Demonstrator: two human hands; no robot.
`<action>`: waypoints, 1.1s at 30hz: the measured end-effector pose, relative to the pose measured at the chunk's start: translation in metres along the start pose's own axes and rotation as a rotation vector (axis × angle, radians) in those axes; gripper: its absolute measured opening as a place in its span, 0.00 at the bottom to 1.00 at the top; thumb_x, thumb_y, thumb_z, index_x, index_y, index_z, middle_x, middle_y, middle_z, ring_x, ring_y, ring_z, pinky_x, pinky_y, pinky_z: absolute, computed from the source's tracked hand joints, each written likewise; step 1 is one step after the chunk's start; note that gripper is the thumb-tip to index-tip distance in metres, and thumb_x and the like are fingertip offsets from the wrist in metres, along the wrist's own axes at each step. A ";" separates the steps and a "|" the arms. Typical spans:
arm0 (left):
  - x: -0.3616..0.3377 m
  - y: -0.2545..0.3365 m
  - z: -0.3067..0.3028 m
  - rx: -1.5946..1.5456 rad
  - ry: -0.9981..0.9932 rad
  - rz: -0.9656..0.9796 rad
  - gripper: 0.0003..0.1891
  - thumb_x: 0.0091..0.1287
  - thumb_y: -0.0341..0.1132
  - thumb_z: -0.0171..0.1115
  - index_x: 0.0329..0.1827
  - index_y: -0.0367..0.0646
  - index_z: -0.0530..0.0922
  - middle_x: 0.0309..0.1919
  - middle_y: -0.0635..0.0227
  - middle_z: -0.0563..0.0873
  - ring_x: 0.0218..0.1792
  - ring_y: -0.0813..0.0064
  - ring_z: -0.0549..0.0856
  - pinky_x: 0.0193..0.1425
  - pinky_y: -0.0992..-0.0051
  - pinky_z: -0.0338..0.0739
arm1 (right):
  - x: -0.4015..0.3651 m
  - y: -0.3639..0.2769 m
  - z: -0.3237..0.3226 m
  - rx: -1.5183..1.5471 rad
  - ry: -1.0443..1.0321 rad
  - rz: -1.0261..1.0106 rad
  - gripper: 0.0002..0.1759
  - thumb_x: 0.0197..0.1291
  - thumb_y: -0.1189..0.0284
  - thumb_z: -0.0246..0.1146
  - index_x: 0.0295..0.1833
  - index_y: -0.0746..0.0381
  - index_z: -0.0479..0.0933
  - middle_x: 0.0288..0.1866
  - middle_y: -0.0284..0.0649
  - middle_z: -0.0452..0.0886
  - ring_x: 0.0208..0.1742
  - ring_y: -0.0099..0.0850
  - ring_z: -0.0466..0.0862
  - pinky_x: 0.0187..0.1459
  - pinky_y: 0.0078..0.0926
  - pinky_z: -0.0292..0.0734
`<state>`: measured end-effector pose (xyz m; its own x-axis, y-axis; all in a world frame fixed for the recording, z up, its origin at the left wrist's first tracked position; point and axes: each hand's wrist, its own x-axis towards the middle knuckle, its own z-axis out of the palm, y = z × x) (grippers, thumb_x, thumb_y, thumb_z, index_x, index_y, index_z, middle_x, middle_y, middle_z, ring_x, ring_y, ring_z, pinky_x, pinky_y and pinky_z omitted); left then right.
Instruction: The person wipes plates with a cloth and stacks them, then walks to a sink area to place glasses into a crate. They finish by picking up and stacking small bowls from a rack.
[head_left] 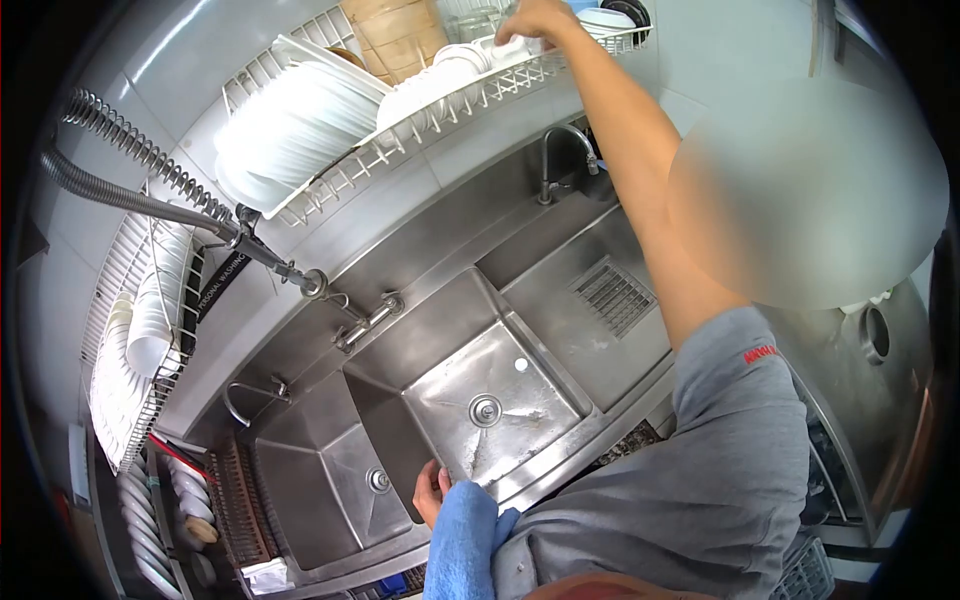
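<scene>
My right hand (pixel 540 22) reaches up to the white wire rack (pixel 440 120) on the wall, its bent fingers on a small white dish (pixel 508 48) among others in the row. How firmly they grip is hard to see. White plates (pixel 300 120) stand on edge to its left, with bamboo steamers (pixel 397 32) behind. Down at the front rim of the middle sink (pixel 520 400), my left hand (pixel 431 492) hangs loosely curled, fingers slightly apart, and nothing shows in it. A blue towel (pixel 462 545) covers part of that arm.
A spring hose (pixel 150 150) and sprayer arm cross the left side. A smaller sink (pixel 310 470) with a faucet (pixel 240 400) lies left, a drainboard with a grate (pixel 615 297) right. Another rack (pixel 130 370) holds white dishes. A blurred patch hides part of the right.
</scene>
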<state>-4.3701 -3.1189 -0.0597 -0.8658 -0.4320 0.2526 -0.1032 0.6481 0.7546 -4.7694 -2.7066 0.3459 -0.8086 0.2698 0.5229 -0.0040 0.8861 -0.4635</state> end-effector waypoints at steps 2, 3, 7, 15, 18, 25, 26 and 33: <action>0.010 -0.009 -0.001 -0.074 -0.073 -0.003 0.14 0.69 0.36 0.62 0.51 0.35 0.78 0.26 0.65 0.83 0.26 0.80 0.80 0.31 0.76 0.76 | 0.021 0.027 0.016 0.083 0.087 0.000 0.39 0.30 0.55 0.78 0.52 0.62 0.80 0.50 0.50 0.83 0.50 0.48 0.83 0.54 0.42 0.78; 0.016 -0.014 0.000 -0.080 -0.081 0.001 0.14 0.69 0.36 0.62 0.51 0.35 0.78 0.26 0.65 0.83 0.26 0.80 0.80 0.31 0.76 0.76 | 0.013 0.029 0.011 0.211 0.145 0.006 0.36 0.33 0.57 0.77 0.52 0.63 0.80 0.49 0.50 0.83 0.49 0.47 0.83 0.53 0.41 0.78; 0.037 0.008 -0.001 -0.276 -0.188 0.013 0.14 0.68 0.32 0.61 0.53 0.33 0.78 0.28 0.64 0.83 0.30 0.78 0.81 0.35 0.76 0.77 | -0.040 0.033 -0.006 1.089 0.314 -0.041 0.26 0.47 0.64 0.70 0.52 0.65 0.77 0.43 0.50 0.83 0.44 0.45 0.85 0.47 0.40 0.81; 0.094 0.139 0.056 -0.881 -0.539 0.244 0.32 0.61 0.30 0.68 0.68 0.36 0.66 0.48 0.61 0.80 0.51 0.72 0.80 0.61 0.71 0.72 | -0.307 0.012 0.079 2.095 -0.482 0.303 0.22 0.63 0.58 0.63 0.54 0.61 0.69 0.48 0.56 0.81 0.48 0.58 0.84 0.48 0.55 0.82; 0.098 0.201 0.076 -1.280 -0.528 0.323 0.41 0.57 0.36 0.73 0.71 0.38 0.59 0.56 0.57 0.75 0.62 0.63 0.75 0.67 0.65 0.68 | -0.367 -0.009 0.102 2.099 -0.647 0.337 0.16 0.62 0.69 0.65 0.48 0.59 0.66 0.48 0.51 0.81 0.46 0.48 0.86 0.44 0.44 0.85; 0.112 0.218 0.107 -1.472 -0.216 0.214 0.38 0.54 0.47 0.68 0.67 0.42 0.63 0.55 0.56 0.74 0.62 0.47 0.73 0.66 0.51 0.70 | -0.290 0.022 0.089 0.816 -0.707 -0.506 0.15 0.61 0.63 0.67 0.37 0.64 0.77 0.30 0.35 0.79 0.35 0.20 0.79 0.36 0.20 0.76; 0.112 0.217 0.104 -1.469 -0.197 0.213 0.38 0.54 0.47 0.68 0.67 0.42 0.63 0.55 0.56 0.74 0.62 0.47 0.73 0.66 0.51 0.70 | -0.254 0.013 0.067 0.821 -0.432 -0.520 0.14 0.59 0.63 0.69 0.34 0.63 0.80 0.27 0.34 0.81 0.34 0.20 0.80 0.35 0.21 0.76; 0.084 0.208 0.096 -1.379 0.013 0.068 0.34 0.57 0.43 0.65 0.65 0.41 0.64 0.54 0.57 0.75 0.52 0.52 0.81 0.51 0.54 0.81 | 0.027 -0.082 0.087 0.816 0.058 -0.429 0.21 0.45 0.68 0.73 0.44 0.66 0.79 0.40 0.48 0.82 0.43 0.38 0.83 0.44 0.35 0.79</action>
<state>-4.5112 -2.9602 0.0597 -0.8442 -0.4353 0.3127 0.5090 -0.4683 0.7223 -4.8419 -2.8046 0.3352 -0.6113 0.0179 0.7912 -0.7275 0.3807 -0.5707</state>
